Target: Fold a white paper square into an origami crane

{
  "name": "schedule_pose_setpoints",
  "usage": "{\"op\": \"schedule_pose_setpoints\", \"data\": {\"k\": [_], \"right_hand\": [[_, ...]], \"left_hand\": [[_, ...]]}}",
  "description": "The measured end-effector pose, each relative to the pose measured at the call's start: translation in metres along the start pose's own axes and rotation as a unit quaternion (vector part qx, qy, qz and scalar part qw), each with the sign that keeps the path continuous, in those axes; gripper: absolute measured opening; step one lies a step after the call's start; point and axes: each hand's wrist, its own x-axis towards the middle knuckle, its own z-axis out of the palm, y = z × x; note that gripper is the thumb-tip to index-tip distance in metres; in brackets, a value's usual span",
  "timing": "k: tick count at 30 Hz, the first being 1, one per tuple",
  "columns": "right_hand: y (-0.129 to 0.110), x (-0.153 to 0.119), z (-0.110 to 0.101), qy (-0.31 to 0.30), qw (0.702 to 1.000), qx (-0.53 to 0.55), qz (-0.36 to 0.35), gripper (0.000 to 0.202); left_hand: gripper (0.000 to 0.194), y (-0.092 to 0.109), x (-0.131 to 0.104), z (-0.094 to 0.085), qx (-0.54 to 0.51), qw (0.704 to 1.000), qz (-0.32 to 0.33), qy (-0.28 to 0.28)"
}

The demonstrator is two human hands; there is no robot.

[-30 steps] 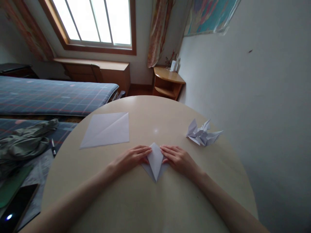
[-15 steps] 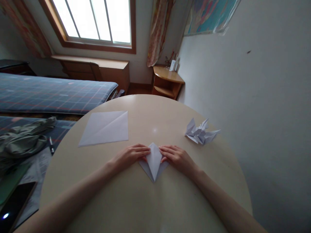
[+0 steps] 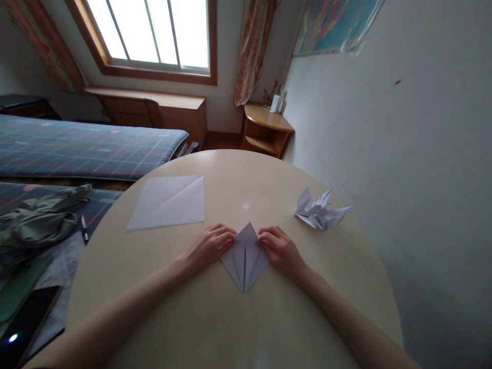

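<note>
A white folded paper [image 3: 248,259] lies near the middle of the round table, its lower point toward me and a dark slit down its centre. Its top flap rises to a tip between my hands. My left hand [image 3: 215,242] pinches the paper's left side, fingers closed on the edge. On the opposite edge, my right hand [image 3: 280,248] grips the paper the same way. The thumbs are mostly hidden. Beyond my left hand lie flat white paper sheets [image 3: 172,202] with a diagonal crease. Past my right hand sits a cluster of folded paper cranes [image 3: 321,209].
The round cream table [image 3: 230,328] stands by the right wall. To the left are plaid mattresses [image 3: 88,151], a crumpled grey-green cloth [image 3: 34,220], a pen [image 3: 84,229], a green folder [image 3: 23,284] and a dark phone [image 3: 28,323]. A corner shelf [image 3: 269,120] stands behind.
The narrow upper flap that pointed toward me has been lifted away, showing the slit and wider layer beneath. Both hands stay on the paper's sides.
</note>
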Motion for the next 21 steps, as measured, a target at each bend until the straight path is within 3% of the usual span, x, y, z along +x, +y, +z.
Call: {"op": "schedule_pose_setpoints", "data": {"k": [3,7,9,14,18,21], "right_hand": [[-0.007,0.0,0.002,0.002,0.998,0.012,0.067,0.007],[-0.01,-0.001,0.005,-0.019,0.996,0.005,0.087,0.008],[-0.009,-0.003,0.008,-0.014,0.997,-0.006,0.081,0.005],[-0.008,-0.005,0.013,0.016,0.998,-0.02,0.05,0.028],[-0.011,-0.005,0.012,0.043,0.997,-0.058,0.008,0.023],[-0.013,-0.004,0.01,0.013,0.994,-0.106,-0.018,0.022]], "left_hand": [[0.006,0.005,0.003,0.0,0.017,0.997,-0.072,-0.012],[0.005,0.008,0.005,0.0,0.038,0.99,-0.129,-0.035],[0.003,0.009,0.005,0.002,0.048,0.987,-0.15,-0.041],[0.004,0.011,0.005,0.004,0.05,0.978,-0.196,-0.045],[0.004,0.011,0.005,0.004,0.044,0.975,-0.214,-0.043],[0.002,0.011,0.005,0.004,0.044,0.974,-0.218,-0.041]]}}
